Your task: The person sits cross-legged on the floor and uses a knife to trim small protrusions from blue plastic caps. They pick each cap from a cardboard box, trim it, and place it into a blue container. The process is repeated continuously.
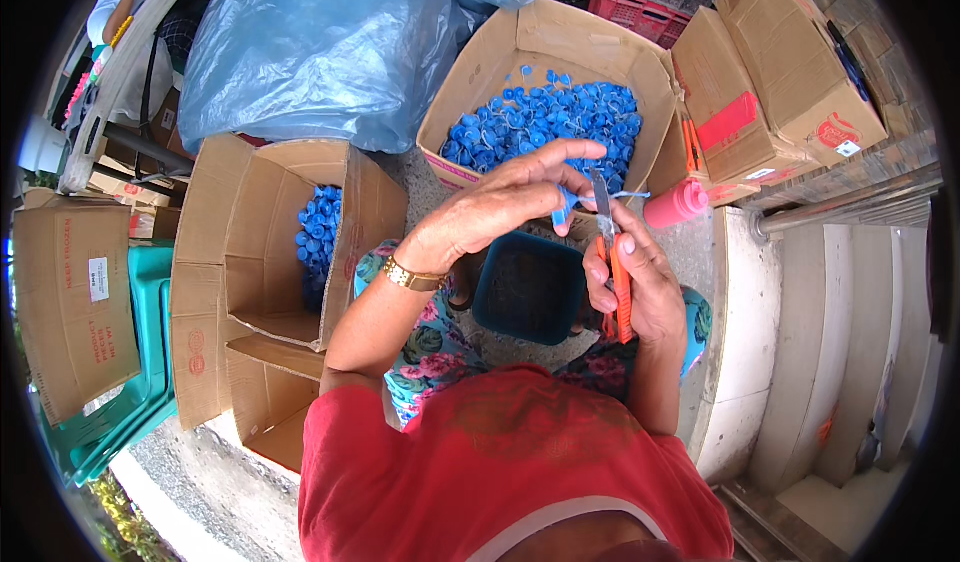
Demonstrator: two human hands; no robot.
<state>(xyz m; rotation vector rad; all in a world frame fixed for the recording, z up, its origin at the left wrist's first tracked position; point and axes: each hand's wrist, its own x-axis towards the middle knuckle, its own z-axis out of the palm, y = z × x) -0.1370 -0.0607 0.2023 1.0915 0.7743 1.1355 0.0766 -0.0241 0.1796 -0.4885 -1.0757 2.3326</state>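
My left hand (510,198) pinches a small blue plastic piece (564,208), and a pale blue string runs from it to the right. In my right hand (646,273) is an orange-handled cutting tool (621,284), which looks like scissors or snips. Its metal blade points up and lies across the string, beside the blue piece; whether the blades are apart cannot be told. Beyond my hands, a large cardboard box (581,33) holds many blue plastic pieces (517,123) with strings. Below my hands, between my knees, stands a dark teal plastic bin (491,314).
Another cardboard box (274,224) at left holds more blue pieces (319,224). A big blue plastic bag (315,51) stands behind it. At right are a pink bottle (676,203), stacked cartons (802,74) and steps (806,337). Green plastic chairs (150,292) stand far left.
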